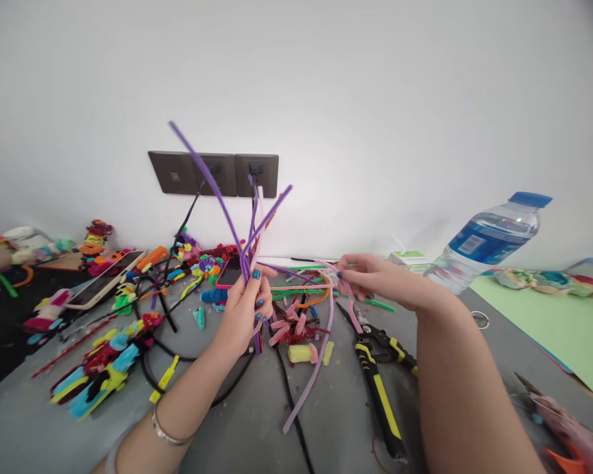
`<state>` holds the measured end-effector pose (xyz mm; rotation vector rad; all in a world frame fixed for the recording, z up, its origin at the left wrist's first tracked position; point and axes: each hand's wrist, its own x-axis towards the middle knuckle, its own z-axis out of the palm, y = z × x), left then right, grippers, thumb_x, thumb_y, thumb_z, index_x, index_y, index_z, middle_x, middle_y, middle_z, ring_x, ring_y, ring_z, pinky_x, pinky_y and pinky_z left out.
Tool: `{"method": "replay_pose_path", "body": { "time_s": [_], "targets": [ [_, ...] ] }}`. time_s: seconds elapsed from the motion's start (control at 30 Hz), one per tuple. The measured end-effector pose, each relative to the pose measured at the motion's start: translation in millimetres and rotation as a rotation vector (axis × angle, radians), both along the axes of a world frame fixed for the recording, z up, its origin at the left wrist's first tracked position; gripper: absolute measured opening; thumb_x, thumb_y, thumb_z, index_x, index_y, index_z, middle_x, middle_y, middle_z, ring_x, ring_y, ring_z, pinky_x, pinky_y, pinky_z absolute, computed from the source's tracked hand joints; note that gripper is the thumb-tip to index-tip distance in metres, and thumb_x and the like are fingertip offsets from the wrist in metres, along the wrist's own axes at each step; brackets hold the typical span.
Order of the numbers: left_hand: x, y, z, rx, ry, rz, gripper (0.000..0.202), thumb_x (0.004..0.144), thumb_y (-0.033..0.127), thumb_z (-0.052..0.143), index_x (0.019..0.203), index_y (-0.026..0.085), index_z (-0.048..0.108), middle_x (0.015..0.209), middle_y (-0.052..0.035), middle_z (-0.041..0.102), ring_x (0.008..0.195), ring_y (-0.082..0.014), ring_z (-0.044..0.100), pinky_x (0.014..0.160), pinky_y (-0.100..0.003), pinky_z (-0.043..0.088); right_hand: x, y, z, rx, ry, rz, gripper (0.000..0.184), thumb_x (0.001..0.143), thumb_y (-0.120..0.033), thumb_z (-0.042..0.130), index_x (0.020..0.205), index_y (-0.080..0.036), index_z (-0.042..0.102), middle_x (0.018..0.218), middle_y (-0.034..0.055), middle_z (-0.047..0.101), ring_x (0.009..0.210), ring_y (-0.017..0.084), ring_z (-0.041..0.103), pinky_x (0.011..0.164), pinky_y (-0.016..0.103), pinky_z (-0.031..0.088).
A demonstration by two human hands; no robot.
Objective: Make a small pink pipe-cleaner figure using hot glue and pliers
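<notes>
My left hand (246,313) is closed round a bundle of purple pipe cleaners (212,184) that fan upward in front of the wall. My right hand (370,276) pinches the end of a light pink pipe cleaner (321,355), which bends down and trails over the grey table (257,428). Both hands hover above a heap of short pink, red and yellow pipe-cleaner scraps (296,332).
Black-and-yellow cutters (378,372) lie by my right forearm. A water bottle (489,240) lies tilted at the right beside green paper (563,322). Phones (103,280), black cables (286,395) and colourful pipe-cleaner figures (103,368) crowd the left. Wall sockets (215,174) sit behind.
</notes>
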<state>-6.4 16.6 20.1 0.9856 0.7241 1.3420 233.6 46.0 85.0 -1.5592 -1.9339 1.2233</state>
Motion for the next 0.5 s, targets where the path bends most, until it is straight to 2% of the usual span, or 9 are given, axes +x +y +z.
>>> {"method": "replay_pose_path", "body": {
  "time_s": [0.1,0.17,0.23,0.33,0.43,0.5],
  "targets": [
    [1.3,-2.5,1.7,-0.045,-0.002,-0.041,0.037,0.081,0.051,0.068,0.085,0.016,0.057,0.059,0.0092,0.029,0.042,-0.0017,0.027,0.043,-0.018,0.025,-2.5,-7.1,8.8,-0.005,0.245,-0.036,0.015,0.081,-0.034,0.057,0.079,-0.019,0.056,0.071,0.0019,0.064,0.06,0.011,0.059,0.056,0.022,0.047],
    [2.0,-3.8,2.7,-0.067,0.005,-0.05,0.041,0.077,0.053,0.072,0.081,0.016,0.055,0.059,0.0096,0.029,0.042,-0.0012,0.025,0.043,-0.018,0.023,-13.0,-11.5,13.6,-0.021,0.395,0.011,0.017,0.08,-0.035,0.06,0.083,-0.019,0.057,0.073,0.0017,0.065,0.064,0.012,0.063,0.061,0.022,0.05],
    [2.3,-4.3,3.3,-0.073,0.014,-0.055,0.043,0.074,0.053,0.075,0.08,0.016,0.055,0.058,0.01,0.029,0.042,-0.0011,0.025,0.043,-0.018,0.023,-23.8,-13.7,16.3,-0.046,0.44,0.096,0.019,0.08,-0.036,0.062,0.086,-0.019,0.056,0.074,0.0018,0.066,0.067,0.013,0.065,0.063,0.023,0.051],
    [1.7,-3.5,3.3,-0.066,0.018,-0.068,0.043,0.075,0.054,0.074,0.08,0.016,0.055,0.057,0.0101,0.029,0.043,-0.0015,0.025,0.044,-0.018,0.023,-24.8,-12.7,16.2,-0.003,0.282,0.119,0.017,0.079,-0.035,0.06,0.084,-0.019,0.054,0.078,0.0033,0.067,0.071,0.014,0.065,0.062,0.023,0.049],
    [0.8,-2.2,2.7,-0.066,0.005,-0.07,0.042,0.077,0.053,0.072,0.081,0.016,0.056,0.057,0.0098,0.029,0.043,-0.0018,0.026,0.044,-0.018,0.023,0.3,-9.5,12.6,0.121,0.057,-0.068,0.013,0.08,-0.032,0.053,0.08,-0.019,0.055,0.084,0.0053,0.069,0.072,0.015,0.062,0.062,0.024,0.047],
    [0.7,-1.9,2.7,-0.071,-0.006,-0.07,0.041,0.077,0.053,0.072,0.081,0.015,0.056,0.057,0.0097,0.03,0.042,-0.0019,0.026,0.043,-0.018,0.022,24.4,-7.8,9.7,0.145,-0.127,-0.235,0.01,0.079,-0.028,0.052,0.08,-0.019,0.055,0.079,0.0054,0.07,0.065,0.015,0.06,0.059,0.025,0.045]
  ]
}}
